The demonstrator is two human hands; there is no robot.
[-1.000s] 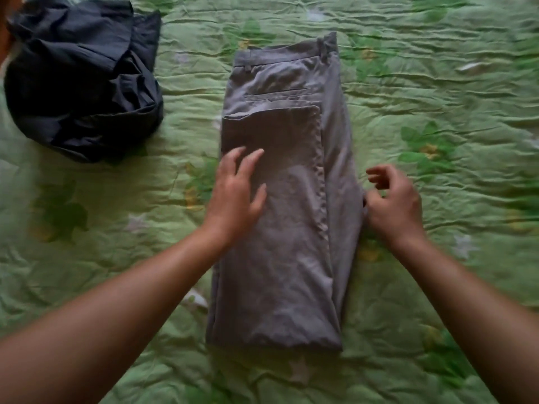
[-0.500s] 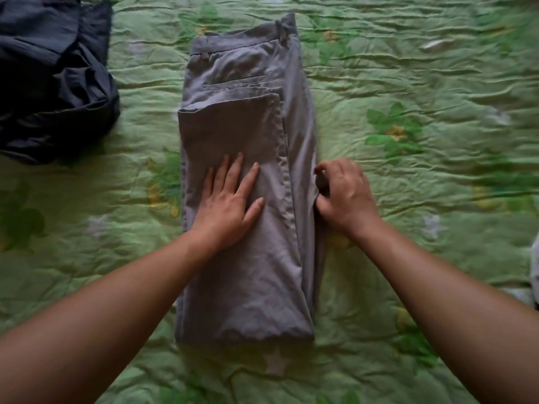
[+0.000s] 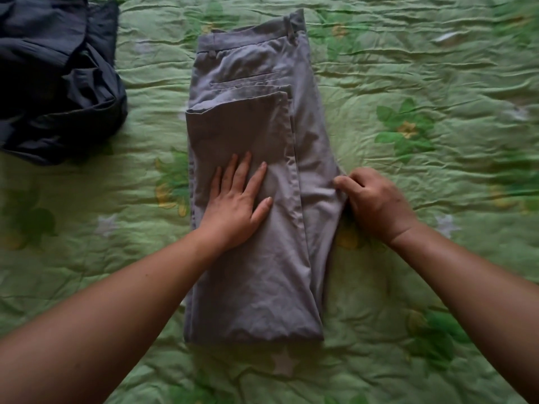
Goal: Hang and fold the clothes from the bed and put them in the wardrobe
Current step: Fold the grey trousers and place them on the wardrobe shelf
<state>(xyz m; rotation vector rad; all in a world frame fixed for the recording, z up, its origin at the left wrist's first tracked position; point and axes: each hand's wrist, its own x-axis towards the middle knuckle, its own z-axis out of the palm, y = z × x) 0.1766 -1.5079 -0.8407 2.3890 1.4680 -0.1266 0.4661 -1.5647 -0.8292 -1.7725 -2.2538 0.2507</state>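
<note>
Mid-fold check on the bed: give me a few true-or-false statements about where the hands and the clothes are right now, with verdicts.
1. The left hand lies flat, fingers straight, on the grey trousers. True.
2. The dark garment lies on top of the trousers. False: it lies crumpled on the green bedspread, off to the far left and apart from them.
3. The right hand is at the trousers' right edge, its fingers curled onto the cloth. True.
4. The waistband is at the end nearest the person. False: it is at the far end, and the folded end is nearest.
</note>
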